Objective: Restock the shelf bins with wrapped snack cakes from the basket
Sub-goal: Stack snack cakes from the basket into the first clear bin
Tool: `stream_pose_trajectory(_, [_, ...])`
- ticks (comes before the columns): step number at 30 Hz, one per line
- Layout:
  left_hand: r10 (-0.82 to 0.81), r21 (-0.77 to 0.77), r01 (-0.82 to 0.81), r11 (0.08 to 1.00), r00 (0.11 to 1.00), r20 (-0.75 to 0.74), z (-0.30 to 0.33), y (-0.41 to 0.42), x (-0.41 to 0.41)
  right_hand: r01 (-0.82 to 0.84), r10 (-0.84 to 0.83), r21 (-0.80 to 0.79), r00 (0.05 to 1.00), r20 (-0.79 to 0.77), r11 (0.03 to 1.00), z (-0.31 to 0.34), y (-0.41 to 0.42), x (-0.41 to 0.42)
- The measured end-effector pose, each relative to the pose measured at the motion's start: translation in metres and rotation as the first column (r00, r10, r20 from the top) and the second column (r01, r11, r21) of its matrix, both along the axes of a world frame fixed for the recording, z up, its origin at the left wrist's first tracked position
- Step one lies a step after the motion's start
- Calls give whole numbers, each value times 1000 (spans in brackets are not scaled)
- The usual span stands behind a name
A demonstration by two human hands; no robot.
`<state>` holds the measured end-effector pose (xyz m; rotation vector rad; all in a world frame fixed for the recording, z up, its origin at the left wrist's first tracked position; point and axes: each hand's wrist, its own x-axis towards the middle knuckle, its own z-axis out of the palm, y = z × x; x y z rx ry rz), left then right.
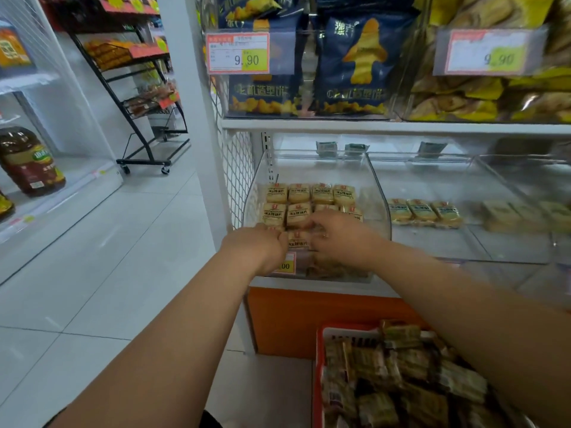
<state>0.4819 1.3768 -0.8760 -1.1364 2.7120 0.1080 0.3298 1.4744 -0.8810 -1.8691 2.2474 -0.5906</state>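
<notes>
clear bin (375, 193): snack cakes (299, 194) in tidy rows. left hand (258, 247), right hand (341, 234) apparently pinching front cake (299, 239), squaring row. red basket (321, 366) full below.

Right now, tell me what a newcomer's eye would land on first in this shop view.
First, the left hand and right hand, meeting over rows of wrapped snack cakes in the clear shelf bin at centre. Next, the red basket heaped with more wrapped cakes at lower right. Above, blue snack bags beside a 9.90 price tag fill the upper shelf.
</notes>
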Motion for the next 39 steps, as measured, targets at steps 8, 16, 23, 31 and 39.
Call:
stream_pose_trajectory(8, [19,-60,-18,998,1000,23,1,16,4,344,-271,-265,922,277,901,-22,125,15])
stream_pose_trajectory(16, [-128,-244,40,969,925,-357,-55,109,6,338,-511,456,792,335,823,-118,202,30])
stream_pose_trajectory(23, [-130,278,168,946,980,-149,-134,201,10,206,-417,857,909,11,473,-185,229,100])
stream_pose_trajectory(31, [-33,444,60,894,997,-68,-129,200,10,222,-636,768,715,290,601,-161,235,70])
stream_pose_trajectory(39, [369,928,-95,360,928,-48,-100,196,21,392,-438,320,262,860,863,-105,241,43])
